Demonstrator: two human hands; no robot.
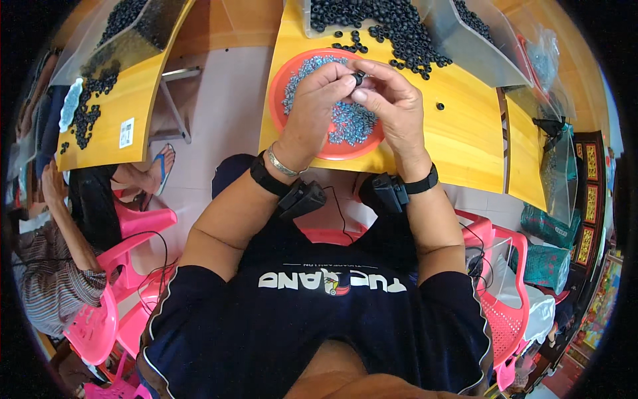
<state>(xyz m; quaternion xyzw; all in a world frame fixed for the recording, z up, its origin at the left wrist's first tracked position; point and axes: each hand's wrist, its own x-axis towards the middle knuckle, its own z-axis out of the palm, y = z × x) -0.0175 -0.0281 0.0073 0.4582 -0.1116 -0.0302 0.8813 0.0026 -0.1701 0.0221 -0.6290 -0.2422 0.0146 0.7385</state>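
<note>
Over a round orange-red basin (274,100), my two hands meet at the fingertips. Pinched between them is a small black ring-shaped part (359,78). My left hand (312,106) grips it with thumb and forefinger, a silver bracelet on that wrist. From the other side, my right hand (399,110) closes its thumb and fingers on the same part. Many small shiny blue-silver pieces (352,126) fill the basin below. Whether a shiny piece sits inside the black part is hidden by my fingers.
A heap of black ring parts (412,46) spills from a clear plastic bin across the yellow table (465,146). One loose black part (440,106) lies to the right. Leftward, a person in a striped shirt (50,279) sits by another yellow table (143,110). Pink chairs (505,319) stand around.
</note>
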